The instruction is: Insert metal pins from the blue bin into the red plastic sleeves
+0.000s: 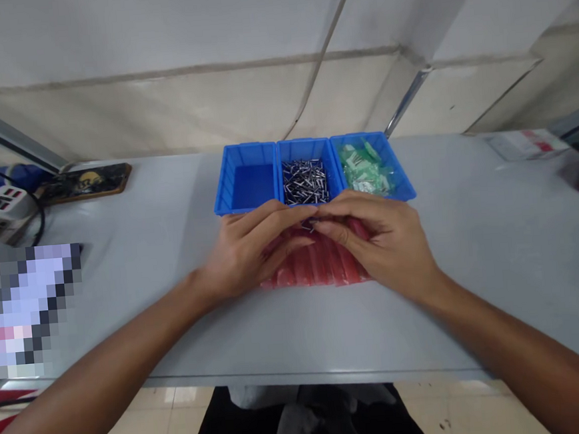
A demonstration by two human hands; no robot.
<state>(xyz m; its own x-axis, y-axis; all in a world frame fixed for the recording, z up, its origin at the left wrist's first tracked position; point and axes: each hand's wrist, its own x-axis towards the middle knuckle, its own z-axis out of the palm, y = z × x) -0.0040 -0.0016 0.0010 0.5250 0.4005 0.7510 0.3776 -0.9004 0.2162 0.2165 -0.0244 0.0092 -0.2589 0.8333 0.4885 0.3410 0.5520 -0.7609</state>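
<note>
Gripping a tiny dark metal pin (312,224), closed fingers (335,225) of the left hand (252,250) and right hand (379,243) meet just short of a blue plastic divided bin (244,155), above red plastic packets (318,268); pin's long axis unclear.

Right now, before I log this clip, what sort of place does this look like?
Probably a small-parts assembly or packing bench in a workshop: a row of three blue parts bins sits on a long grey workbench, one holding loose metal pins, another small green pieces.
</note>
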